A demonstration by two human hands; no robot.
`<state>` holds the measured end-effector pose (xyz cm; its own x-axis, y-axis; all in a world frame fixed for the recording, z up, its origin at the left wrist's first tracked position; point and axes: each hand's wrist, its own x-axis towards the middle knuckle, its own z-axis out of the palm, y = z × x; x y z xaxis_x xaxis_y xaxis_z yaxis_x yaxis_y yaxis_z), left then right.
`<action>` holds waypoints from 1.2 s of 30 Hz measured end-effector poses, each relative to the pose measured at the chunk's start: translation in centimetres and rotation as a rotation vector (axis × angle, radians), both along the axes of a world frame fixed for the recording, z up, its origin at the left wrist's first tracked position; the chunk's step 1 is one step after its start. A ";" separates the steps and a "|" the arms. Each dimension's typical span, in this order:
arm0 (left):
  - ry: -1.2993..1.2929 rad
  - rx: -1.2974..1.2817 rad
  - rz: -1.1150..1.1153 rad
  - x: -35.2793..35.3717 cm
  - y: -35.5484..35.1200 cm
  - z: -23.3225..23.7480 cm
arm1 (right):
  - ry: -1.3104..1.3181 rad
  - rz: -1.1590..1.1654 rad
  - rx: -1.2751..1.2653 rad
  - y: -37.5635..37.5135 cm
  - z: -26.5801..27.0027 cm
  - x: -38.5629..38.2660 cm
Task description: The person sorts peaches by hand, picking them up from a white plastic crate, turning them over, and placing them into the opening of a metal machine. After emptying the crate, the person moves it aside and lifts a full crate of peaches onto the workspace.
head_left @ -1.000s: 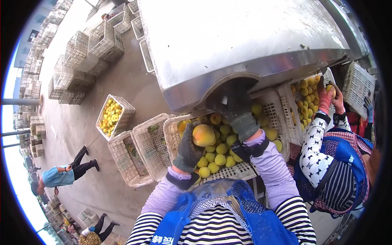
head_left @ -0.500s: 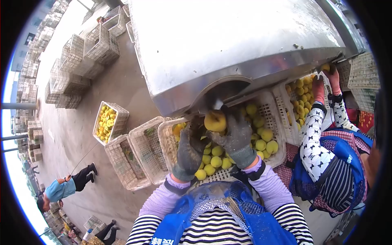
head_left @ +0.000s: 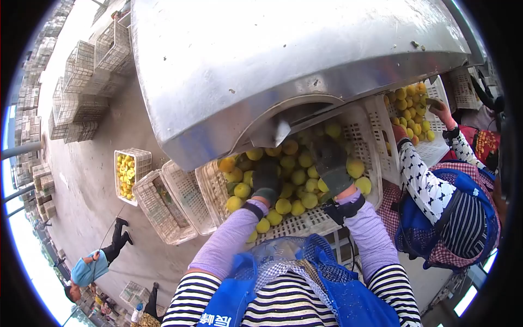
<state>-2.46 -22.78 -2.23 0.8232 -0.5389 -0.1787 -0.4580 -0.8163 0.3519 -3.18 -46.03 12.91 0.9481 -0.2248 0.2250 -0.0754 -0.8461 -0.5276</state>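
My left hand (head_left: 266, 177), in a dark glove, is down among yellow peaches (head_left: 298, 207) in a white plastic crate (head_left: 297, 224). To its right, my right hand (head_left: 331, 163) reaches into the same crate, also gloved and touching the fruit. The fingers of both hands are hidden in shadow and behind the gloves, so I cannot make out whether either holds a peach. Just beyond the hands, the round opening of a metal machine (head_left: 294, 117) hangs over the crate's far side, with a pale flap in it.
Two white crates (head_left: 185, 191) stand to the left. Farther off, a crate of peaches (head_left: 126, 173) sits on the floor, near a person in blue (head_left: 90, 267) holding a line. At right, a co-worker's hands (head_left: 442, 113) are at another peach crate (head_left: 387, 141). Stacked crates (head_left: 81, 109) stand beyond.
My hands held a peach up before the opening; now they are apart and lower in the crate. My view has shifted, and the co-worker's hands have moved down to their crate.
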 end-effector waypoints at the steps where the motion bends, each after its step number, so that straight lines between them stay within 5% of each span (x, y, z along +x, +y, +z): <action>1: 0.009 0.016 -0.031 -0.1 -0.1 -0.7 | 0.119 -0.013 0.017 0.3 -3.2 -0.7; 4: 0.202 0.040 -0.048 2.4 -0.6 3.8 | 0.400 0.072 -0.023 2.5 -12.7 0.4; 8: 0.560 0.315 -0.027 6.3 -2.4 13.4 | 0.317 0.226 0.071 6.3 -8.1 2.7; 13: 0.311 0.187 -0.102 5.7 -2.7 5.4 | 0.456 0.126 0.271 5.2 -9.4 1.7; 16: 0.254 0.108 -0.136 5.2 -3.2 2.7 | 0.318 0.296 0.286 3.0 -8.2 -3.1; 19: 0.251 0.048 -0.162 4.9 -2.8 1.8 | 0.457 -0.063 1.363 2.9 -2.7 -7.0; 24: 0.478 -0.374 0.014 3.3 1.1 6.1 | 0.305 -0.062 1.354 3.7 2.0 -9.6; 28: 0.918 -1.145 0.209 -0.3 3.5 19.9 | 0.261 0.060 1.144 4.1 5.9 -9.1; 36: 0.911 -1.340 0.129 -2.8 6.1 25.5 | -0.187 0.041 0.562 9.8 12.3 -7.9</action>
<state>-5.22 -16.65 23.25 0.7626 -0.6405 -0.0904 0.3320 0.2676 0.9045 -11.06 -36.20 25.26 0.9142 -0.3221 0.2461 0.0887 -0.4334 -0.8968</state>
